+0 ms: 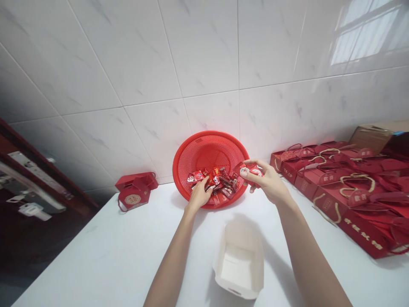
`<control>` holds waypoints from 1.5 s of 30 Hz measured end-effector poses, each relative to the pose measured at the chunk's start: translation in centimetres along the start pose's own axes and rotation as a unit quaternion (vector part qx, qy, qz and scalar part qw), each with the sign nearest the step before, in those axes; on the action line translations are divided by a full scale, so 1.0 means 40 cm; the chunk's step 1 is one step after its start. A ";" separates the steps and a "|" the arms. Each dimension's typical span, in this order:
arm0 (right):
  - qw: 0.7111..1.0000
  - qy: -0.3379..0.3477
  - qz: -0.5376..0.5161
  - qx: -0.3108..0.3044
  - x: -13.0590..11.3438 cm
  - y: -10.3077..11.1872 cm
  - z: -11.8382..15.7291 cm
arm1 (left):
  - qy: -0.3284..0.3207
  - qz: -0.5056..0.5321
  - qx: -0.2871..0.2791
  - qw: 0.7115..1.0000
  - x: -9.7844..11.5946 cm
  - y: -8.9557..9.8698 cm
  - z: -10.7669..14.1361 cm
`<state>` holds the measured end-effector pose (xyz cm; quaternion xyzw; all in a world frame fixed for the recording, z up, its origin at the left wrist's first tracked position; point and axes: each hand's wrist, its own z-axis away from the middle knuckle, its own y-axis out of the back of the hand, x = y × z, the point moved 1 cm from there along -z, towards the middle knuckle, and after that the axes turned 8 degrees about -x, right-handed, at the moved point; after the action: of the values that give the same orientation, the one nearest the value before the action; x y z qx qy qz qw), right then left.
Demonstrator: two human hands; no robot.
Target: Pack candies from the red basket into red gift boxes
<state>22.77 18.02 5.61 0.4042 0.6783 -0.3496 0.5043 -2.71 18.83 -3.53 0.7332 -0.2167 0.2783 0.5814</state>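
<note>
A red plastic colander (pixel 211 135) leans tilted against the wall, with several small wrapped candies (pixel 227 190) heaped in its lower part. My left hand (pixel 200 195) reaches over its front rim, thumb and fingers apart among the candies. Past the colander's right side, my right hand (pixel 271 181) is closed on red-and-white candy packets (pixel 252 169), pinched between thumb and fingers. Between my forearms stands an open box (pixel 238 260), off-white inside; no contents show in it.
At the left back of the white table (pixel 128 251) sits a small red gift box (pixel 136 192). Several red gift boxes with cord handles (pixel 338 192) are lined up on the right. Behind them is a brown cardboard box (pixel 372 136). The tiled wall (pixel 204 64) borders the table's back.
</note>
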 end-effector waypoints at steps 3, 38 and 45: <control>1.000 -0.002 -0.005 0.005 -0.001 -0.002 0.000 | -0.008 -0.021 -0.007 1.000 0.005 -0.001 0.002; 0.980 -0.018 -0.070 -0.185 -0.028 -0.064 0.031 | -0.083 0.347 -0.163 0.920 0.260 0.198 0.184; 0.977 -0.019 -0.070 -0.201 -0.026 -0.069 0.037 | -0.062 0.319 -0.221 0.919 0.265 0.186 0.194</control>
<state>21.03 15.33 6.42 0.2398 0.7515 -0.2478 0.5624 1.69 9.61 7.60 0.4936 -0.5309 0.3480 0.5945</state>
